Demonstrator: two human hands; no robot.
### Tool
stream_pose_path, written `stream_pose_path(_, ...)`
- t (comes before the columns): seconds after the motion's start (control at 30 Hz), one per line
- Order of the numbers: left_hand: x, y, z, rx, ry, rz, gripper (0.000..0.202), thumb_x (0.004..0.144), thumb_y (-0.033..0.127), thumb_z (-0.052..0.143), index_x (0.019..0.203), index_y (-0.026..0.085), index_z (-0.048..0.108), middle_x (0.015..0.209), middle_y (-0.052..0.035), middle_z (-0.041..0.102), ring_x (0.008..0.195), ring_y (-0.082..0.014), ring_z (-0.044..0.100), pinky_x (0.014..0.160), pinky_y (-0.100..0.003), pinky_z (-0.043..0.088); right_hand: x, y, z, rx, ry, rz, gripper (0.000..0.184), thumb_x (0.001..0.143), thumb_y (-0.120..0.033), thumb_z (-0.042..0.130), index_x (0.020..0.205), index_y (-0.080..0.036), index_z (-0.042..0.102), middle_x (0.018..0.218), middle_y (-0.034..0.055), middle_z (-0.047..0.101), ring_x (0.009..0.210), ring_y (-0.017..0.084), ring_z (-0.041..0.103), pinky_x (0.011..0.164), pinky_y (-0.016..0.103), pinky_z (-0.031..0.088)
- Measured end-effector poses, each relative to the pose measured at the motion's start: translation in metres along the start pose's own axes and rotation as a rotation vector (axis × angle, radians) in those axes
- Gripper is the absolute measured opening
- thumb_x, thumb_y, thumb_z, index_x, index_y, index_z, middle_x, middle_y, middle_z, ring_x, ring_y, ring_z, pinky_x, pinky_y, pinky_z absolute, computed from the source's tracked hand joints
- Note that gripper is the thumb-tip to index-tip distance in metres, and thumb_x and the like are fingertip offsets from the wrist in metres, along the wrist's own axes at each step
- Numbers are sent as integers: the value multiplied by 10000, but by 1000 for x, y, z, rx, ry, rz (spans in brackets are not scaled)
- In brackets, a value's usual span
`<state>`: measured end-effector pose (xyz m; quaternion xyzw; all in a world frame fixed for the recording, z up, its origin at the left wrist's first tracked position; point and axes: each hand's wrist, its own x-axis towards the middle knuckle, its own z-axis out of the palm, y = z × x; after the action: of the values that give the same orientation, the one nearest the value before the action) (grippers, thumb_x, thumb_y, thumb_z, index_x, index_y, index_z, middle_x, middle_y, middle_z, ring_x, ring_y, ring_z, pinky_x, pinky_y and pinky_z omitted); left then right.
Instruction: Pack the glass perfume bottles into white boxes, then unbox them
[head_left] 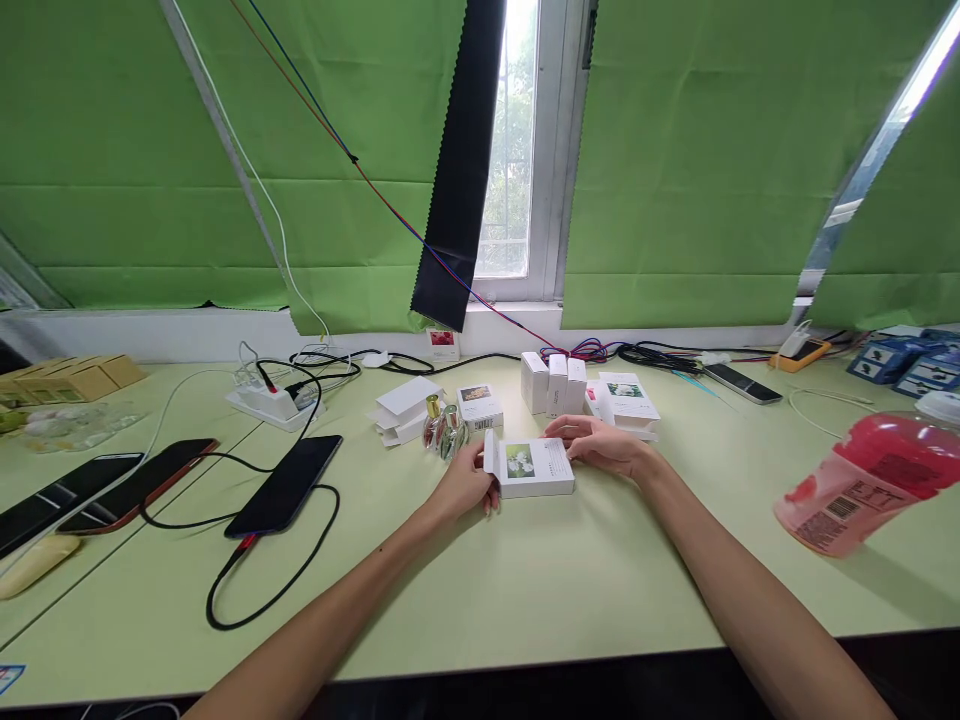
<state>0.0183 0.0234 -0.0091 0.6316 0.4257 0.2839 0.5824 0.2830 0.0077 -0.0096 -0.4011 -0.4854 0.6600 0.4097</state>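
A small white carton with a flower picture (534,467) lies on the pale green table (540,580), its left end flap standing open. My left hand (471,482) is curled against that open left end, fingers closed on the carton. My right hand (600,446) grips the carton's right end from behind. Two small glass perfume bottles with gold caps (444,428) stand just left of my left hand.
More white cartons (553,384) and a flat stack (628,404) stand behind the hands; folded cartons (405,408) lie to the left. A charging phone (285,484), two more phones (112,492), a power strip (270,402) and a red bottle (870,494) surround them.
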Motion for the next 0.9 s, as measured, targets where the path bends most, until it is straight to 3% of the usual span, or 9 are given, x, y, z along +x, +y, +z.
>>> stream_pose_path(0.33,0,0,-2,16,32,-10,569,613,42,511,1161,125,638,696,-32,708,422,-132,623,370,-213,493,-1,-2,1,54,4,26,411,541,-29,771,913,-194,707,1064,45,728,972,196,661,811,297,520)
stream_pose_path(0.47,1,-2,-3,47,49,2,539,624,33,511,1129,134,668,651,-14,695,388,-126,604,347,-203,476,-1,-4,2,52,42,44,386,508,-9,740,846,-188,692,1026,49,739,878,177,651,683,260,491)
stream_pose_path(0.73,2,-2,-4,111,67,-5,396,662,6,503,975,107,723,624,-28,686,388,-155,628,338,-223,482,0,-4,0,-49,142,66,295,455,-30,641,689,-194,567,993,52,754,752,146,609,470,205,309)
stream_pose_path(0.83,3,-2,-6,126,61,-20,384,668,1,496,963,98,723,594,-24,674,378,-159,623,332,-226,478,1,-3,2,-164,203,62,282,441,-63,583,686,-200,560,979,51,747,752,152,602,439,200,254)
stream_pose_path(0.9,3,-2,-8,130,43,-33,364,679,13,510,965,95,721,583,-26,672,367,-156,613,321,-220,462,1,-4,4,-256,219,50,291,455,-89,553,721,-204,582,987,52,739,820,177,625,458,202,288)
